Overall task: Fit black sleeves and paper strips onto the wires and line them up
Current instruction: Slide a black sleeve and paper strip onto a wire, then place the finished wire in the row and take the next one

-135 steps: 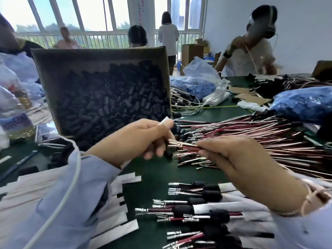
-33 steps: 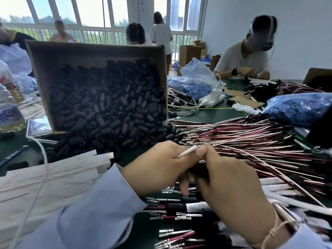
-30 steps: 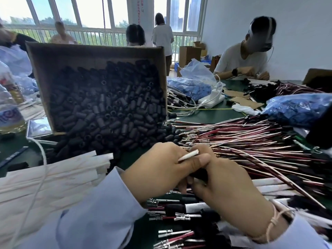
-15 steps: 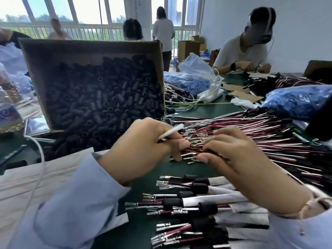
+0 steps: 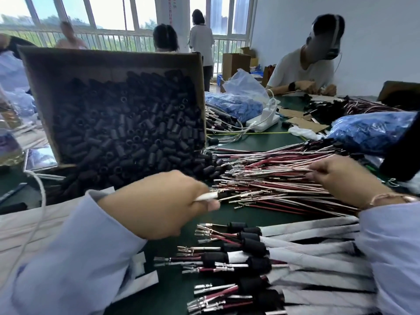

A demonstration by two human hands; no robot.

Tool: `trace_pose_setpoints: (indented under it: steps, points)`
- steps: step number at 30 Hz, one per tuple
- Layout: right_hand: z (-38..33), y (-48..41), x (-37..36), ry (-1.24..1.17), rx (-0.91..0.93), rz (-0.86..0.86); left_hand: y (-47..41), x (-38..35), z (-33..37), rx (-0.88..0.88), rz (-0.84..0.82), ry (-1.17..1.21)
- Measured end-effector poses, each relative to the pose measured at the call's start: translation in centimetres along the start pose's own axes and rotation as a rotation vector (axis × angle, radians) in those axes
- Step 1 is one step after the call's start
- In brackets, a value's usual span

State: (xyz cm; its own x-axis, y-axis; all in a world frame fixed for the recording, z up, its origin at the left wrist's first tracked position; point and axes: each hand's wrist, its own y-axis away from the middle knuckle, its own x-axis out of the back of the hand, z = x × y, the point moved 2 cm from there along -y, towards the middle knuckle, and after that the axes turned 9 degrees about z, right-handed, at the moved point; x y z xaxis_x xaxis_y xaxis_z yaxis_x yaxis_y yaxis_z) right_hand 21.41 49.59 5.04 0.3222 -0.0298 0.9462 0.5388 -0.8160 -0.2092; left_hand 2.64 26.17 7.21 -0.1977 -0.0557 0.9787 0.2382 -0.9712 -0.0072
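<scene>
Red wires, centre right: pinches some with right hand, paper strip in left hand; could drag tangled neighbours along.

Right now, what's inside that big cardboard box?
The cardboard box is full of little black sleeves, heaped up and spilling out of its open front toward the wires. The box's floor is hidden under the heap.
</scene>
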Motion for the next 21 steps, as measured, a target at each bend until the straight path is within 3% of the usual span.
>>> trace_pose_setpoints:
  steps: [4, 7, 9, 10, 13, 17, 18, 21]
  points:
    - [-2.9, 0.4, 3.8, 0.249, 0.144, 0.226, -0.9, -0.3, 1.7, -0.119, 0.296, 0.141]
    - [-4.7, 1.9, 5.2, 0.154, 0.319, 0.484, -1.6, -1.1, 2.7, -0.173, 0.464, 0.219]
    - [-4.8, 2.0, 5.1, 0.106, 0.300, 0.567, -1.6, -1.4, 3.0, -0.214, 0.568, 0.223]
    - [-4.3, 1.3, 4.4, 0.099, 0.229, 0.527, -1.7, -1.5, 3.1, -0.234, 0.592, 0.211]
    - [-2.4, 0.1, 1.3, 0.064, 0.031, 0.132, -1.6, -2.0, 3.1, -0.250, 0.551, 0.165]
    - [-1.3, 0.9, 1.5, -0.730, -0.019, -0.001, -1.8, -1.6, 2.4, -0.219, 0.588, 0.174]
    - [-1.2, 1.0, 1.4, -0.826, -0.011, -0.078, -1.8, -1.6, 2.4, -0.211, 0.616, 0.175]
    - [-2.6, 1.6, -0.1, -0.569, 0.159, -0.227, -1.3, -1.6, 3.0, -0.252, 0.697, 0.138]
